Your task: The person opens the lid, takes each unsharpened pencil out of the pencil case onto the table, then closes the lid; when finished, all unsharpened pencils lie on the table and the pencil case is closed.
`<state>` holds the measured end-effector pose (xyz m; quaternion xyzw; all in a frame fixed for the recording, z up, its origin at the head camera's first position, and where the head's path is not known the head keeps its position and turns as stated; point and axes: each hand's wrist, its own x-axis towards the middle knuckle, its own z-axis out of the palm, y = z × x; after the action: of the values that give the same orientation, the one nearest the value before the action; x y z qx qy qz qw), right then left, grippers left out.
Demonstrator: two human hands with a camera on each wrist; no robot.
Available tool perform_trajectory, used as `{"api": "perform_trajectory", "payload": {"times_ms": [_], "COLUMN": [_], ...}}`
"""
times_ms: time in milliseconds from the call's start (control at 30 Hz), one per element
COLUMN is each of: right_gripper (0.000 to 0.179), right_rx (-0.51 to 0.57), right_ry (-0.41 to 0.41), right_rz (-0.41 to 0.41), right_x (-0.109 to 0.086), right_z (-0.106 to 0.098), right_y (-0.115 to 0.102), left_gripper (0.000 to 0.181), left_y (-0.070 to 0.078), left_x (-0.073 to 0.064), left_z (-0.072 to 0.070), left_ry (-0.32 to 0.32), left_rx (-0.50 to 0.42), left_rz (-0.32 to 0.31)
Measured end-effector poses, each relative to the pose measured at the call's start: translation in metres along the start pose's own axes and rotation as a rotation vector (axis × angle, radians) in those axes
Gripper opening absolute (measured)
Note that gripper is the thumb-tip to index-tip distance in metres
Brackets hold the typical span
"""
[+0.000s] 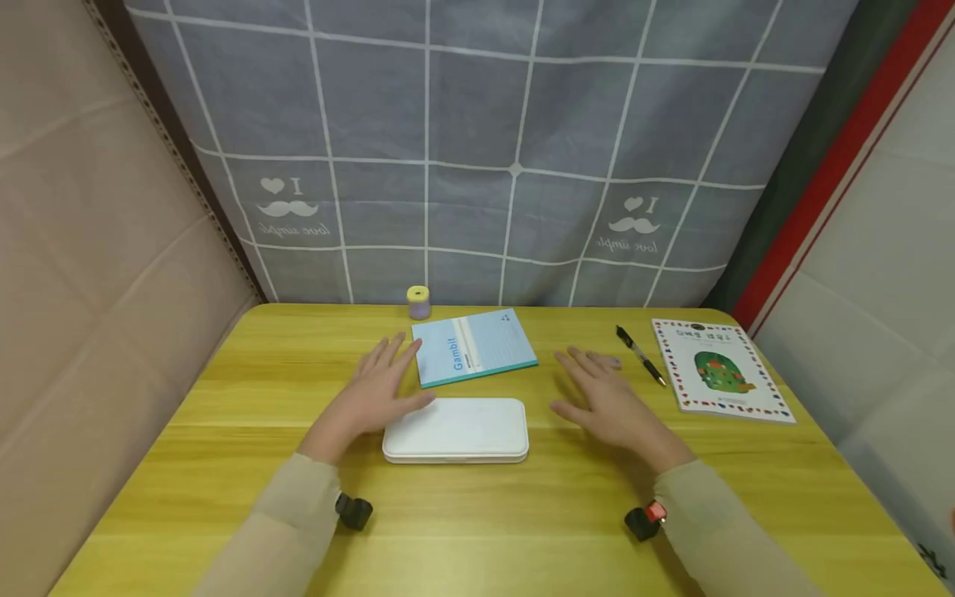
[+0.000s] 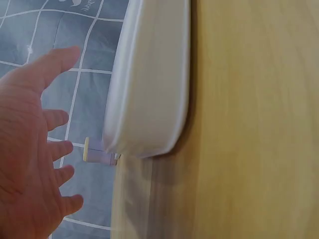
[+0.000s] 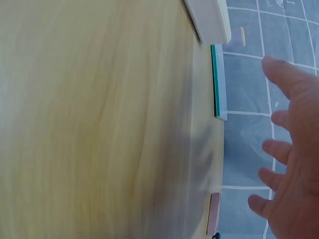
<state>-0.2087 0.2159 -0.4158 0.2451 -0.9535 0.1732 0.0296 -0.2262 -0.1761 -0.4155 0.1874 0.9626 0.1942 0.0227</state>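
Observation:
My left hand (image 1: 373, 396) is spread above the left end of a flat white case (image 1: 458, 429), its thumb overlapping the lid in the head view. The left wrist view shows that hand (image 2: 27, 154) with fingers apart and a bare palm, beside the case's rounded end (image 2: 149, 79). Right of the case, my right hand (image 1: 610, 405) hovers palm down with fingers spread, holding nothing. A small pinkish block (image 1: 613, 361) pokes out behind its fingertips, partly hidden. Behind the case lies a light blue notebook (image 1: 503, 340) marked "Gambit", near the left fingertips.
A yellow and purple cylinder (image 1: 419, 303) stands at the table's back edge. A black pen (image 1: 642, 356) and a white booklet (image 1: 682, 390) with a green picture lie on the right. Grey checked cloth (image 1: 477, 108) hangs behind the wooden table (image 1: 477, 531).

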Motion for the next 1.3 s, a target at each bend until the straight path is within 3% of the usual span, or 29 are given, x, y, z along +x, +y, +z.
{"api": "perform_trajectory", "payload": {"times_ms": [167,400,600,900,1300], "right_gripper": [0.079,0.077,0.076,0.078,0.057], "right_rx": [0.088,0.16,0.186,0.216,0.125], "right_ry": [0.008,-0.014,-0.047,-0.107,-0.131], "right_rz": [-0.058,-0.155,-0.225,-0.209,-0.161], "right_x": [0.003,0.008,0.011,0.012,0.016], "right_z": [0.001,0.011,0.023,0.031,0.031], "right_y": [-0.007,-0.016,-0.026,-0.043,-0.055], "left_gripper": [0.099,0.098,0.107,0.097,0.092], "left_y": [-0.008,-0.021,-0.023,-0.016,-0.02], "left_x": [-0.009,-0.027,-0.037,-0.043,-0.039], "left_z": [0.0,0.003,0.006,0.007,0.011], "left_ry": [-0.029,-0.086,-0.154,-0.169,-0.166], "left_rx": [-0.054,-0.182,-0.235,-0.199,-0.205], "left_rz": [0.045,0.155,0.196,0.239,0.187]}}
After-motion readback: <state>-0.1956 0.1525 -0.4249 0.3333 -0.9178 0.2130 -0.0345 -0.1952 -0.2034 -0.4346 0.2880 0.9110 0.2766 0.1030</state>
